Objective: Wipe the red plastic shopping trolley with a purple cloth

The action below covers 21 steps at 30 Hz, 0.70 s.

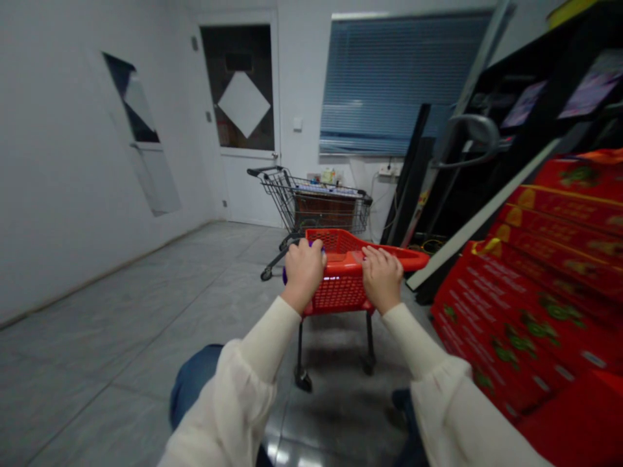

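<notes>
a small red shopping cart (pixel 341 298) in a firm two-hand hold

the left hand (pixel 304 272) is shut tight around the left end of the cart's top, and a bit of a blue grip (pixel 284 275) shows beside it. the right hand (pixel 382 279) has its fingers curled over the red plastic handle (pixel 409 258). it is holding on, but i cannot tell how hard.

the cart looks light and stiff. it sits on small wheels, like the one at the end of its black leg (pixel 302 379), so it may roll easily. the handle looks like the best place to hold.

the cart's long side points straight ahead, away from the person, and the handle runs across it. the cart stands on a grey tile floor (pixel 146 324), with red cardboard boxes (pixel 525 292) piled just to its right. farther ahead, well apart from it, is a big wire shopping cart (pixel 316 201), near a white door (pixel 248 188).
</notes>
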### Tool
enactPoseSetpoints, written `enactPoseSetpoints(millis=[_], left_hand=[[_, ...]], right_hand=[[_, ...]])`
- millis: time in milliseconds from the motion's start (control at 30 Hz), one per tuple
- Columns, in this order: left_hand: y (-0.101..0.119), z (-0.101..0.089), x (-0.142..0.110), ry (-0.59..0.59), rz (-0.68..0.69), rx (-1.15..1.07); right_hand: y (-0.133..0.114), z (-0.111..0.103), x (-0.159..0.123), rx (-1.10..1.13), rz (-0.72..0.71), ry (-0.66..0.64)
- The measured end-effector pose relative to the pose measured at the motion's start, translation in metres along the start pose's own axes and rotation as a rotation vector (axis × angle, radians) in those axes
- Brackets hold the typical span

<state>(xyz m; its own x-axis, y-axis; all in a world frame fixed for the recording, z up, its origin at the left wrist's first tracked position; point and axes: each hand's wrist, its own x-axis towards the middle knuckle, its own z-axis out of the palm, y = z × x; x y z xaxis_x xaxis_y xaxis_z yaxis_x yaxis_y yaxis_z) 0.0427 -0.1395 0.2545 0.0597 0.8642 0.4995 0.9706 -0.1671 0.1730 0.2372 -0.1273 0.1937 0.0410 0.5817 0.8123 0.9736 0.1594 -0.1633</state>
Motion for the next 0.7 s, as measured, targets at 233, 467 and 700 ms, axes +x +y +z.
enactPoseSetpoints(millis=[233, 467, 700], left_hand=[[0.001, 0.0, 0.0, -0.019, 0.315, -0.019], [-0.002, 0.003, 0.005, 0.004, 0.112, 0.054], [-0.01, 0.004, 0.01, -0.034, 0.251, -0.017]], right_hand=[[-0.009, 0.003, -0.003, 0.044, -0.005, -0.017], [-0.032, 0.011, -0.003, 0.039, 0.022, 0.022], [-0.019, -0.009, 0.005, -0.012, -0.104, -0.11]])
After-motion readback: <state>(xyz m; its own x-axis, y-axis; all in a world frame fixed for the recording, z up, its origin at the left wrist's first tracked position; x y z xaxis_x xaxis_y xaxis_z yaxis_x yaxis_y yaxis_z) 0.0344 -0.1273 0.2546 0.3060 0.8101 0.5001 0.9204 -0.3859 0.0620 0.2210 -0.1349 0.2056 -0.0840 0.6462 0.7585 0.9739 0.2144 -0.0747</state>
